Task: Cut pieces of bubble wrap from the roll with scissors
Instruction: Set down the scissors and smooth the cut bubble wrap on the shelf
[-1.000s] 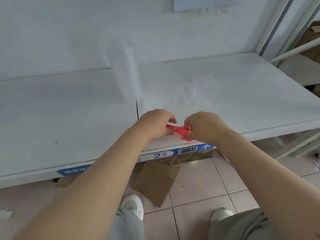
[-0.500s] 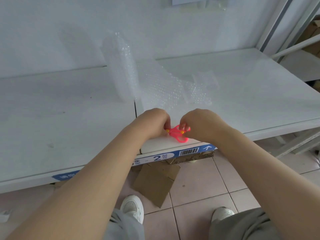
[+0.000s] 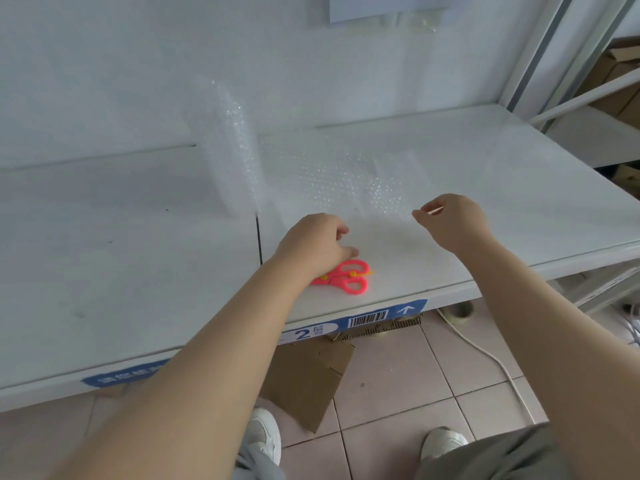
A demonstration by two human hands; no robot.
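A roll of clear bubble wrap (image 3: 227, 150) stands upright at the back of the white shelf (image 3: 121, 271). Its loose sheet (image 3: 332, 178) lies unrolled to the right. Pink scissors (image 3: 348, 277) lie flat near the shelf's front edge, with their blade end hidden under my left wrist. My left hand (image 3: 311, 245) hovers just beyond the scissors, fingers loosely curled and holding nothing, close to the sheet's near edge. My right hand (image 3: 450, 221) is farther right, with thumb and forefinger pinched at the sheet's near right corner.
The shelf's front edge carries a blue label with a barcode (image 3: 367, 318). On the tiled floor below lie a piece of cardboard (image 3: 304, 379), a white cable (image 3: 485, 351) and a tape roll (image 3: 460, 311). More shelving with boxes (image 3: 613, 84) stands at the right.
Both hands held the scissors together at the front edge. The scissors now lie on the shelf, and my hands have separated and moved forward to the bubble wrap sheet.
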